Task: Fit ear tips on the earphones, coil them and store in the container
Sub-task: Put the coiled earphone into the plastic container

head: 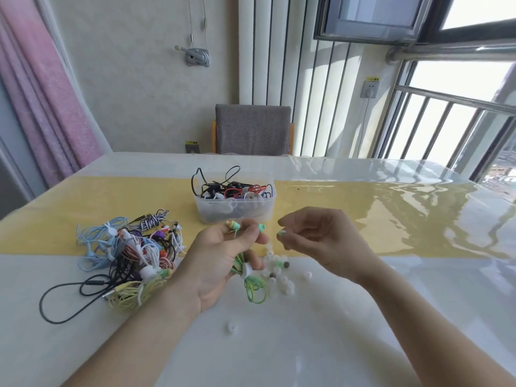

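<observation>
Nearest, one loose ear tip (231,327) lies on the surface (335,344). Left hand (220,261) grips green earphones (247,270), buds up, coil hanging. Right hand (321,236) pinches a green tip (281,233) beside them.

I am pinching a small soft-looking mint-green rubbery ear tip (281,232) in my right fingers (287,241), while my left hand (220,261) is gripping the green plastic-sheathed earphones (252,286), their cable looking smooth and slightly glossy. The translucent white ear tips (279,275) are lying matt and milky on the counter (335,344), whose clear glossy film is throwing back window light over a yellow cloth-like runner (83,202). The clear frosted plastic container (237,205) is holding shiny black and red cords. The grey chair back (252,129) is showing coarse woven cloth.
</observation>
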Demonstrator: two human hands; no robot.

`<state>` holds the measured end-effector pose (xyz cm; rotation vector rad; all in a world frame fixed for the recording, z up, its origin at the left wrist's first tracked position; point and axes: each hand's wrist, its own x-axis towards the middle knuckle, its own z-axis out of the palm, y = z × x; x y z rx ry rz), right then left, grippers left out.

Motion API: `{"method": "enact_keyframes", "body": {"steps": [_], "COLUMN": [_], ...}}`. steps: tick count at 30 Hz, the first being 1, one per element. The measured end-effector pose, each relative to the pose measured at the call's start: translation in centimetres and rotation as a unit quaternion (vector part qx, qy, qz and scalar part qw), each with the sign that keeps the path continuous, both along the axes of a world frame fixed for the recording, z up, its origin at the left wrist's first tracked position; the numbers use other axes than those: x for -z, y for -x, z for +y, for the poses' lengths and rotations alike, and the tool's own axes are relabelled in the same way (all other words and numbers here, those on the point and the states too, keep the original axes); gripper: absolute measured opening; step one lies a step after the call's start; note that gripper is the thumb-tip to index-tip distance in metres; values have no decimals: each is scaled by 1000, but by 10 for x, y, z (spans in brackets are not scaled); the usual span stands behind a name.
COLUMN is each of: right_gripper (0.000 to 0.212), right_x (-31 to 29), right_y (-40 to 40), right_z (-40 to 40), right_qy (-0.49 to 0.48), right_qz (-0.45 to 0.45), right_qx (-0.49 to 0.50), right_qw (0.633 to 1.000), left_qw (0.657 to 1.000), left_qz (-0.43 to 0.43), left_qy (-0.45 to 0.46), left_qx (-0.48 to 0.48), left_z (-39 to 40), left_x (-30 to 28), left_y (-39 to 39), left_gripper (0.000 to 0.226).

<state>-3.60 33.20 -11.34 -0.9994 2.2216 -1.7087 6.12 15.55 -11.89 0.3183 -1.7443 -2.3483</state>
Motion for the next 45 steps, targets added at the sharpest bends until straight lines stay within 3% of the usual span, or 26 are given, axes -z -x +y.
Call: {"method": "enact_keyframes", "body": {"steps": [8, 13, 21, 28, 35, 40, 45], "right_gripper": [19, 11, 27, 20, 21, 10, 21], "right_x": [1, 1, -2, -1, -2, -2, -4], "right_y": [-17, -20, -20, -17, -16, -17, -15], "right_z": [-11, -13, -11, -8, -8, -10, -6], "right_qy": [107, 113, 100, 83, 135, 140, 124], "right_qz": [-27, 2, -20, -29, -52, -53, -80], "right_qx": [-28, -12, 12, -51, -60, -73, -110], "right_qw": [994, 994, 995, 995, 988, 986, 983], "left_qw": [998, 995, 980, 968, 964, 965, 965], "left_qz": [26, 64, 102, 125, 130, 127, 120], "left_qy": [51, 76, 166, 207, 226, 222, 221], "left_qx": [-13, -14, -51, -68, -59, -57, -71], "left_z": [1, 6, 7, 7, 7, 7, 6], "left_x": [3, 3, 4, 2, 3, 2, 1], "left_y": [0, -2, -4, -6, -7, -8, -7], "left_gripper": [19, 15, 10, 8, 11, 17, 7]}}
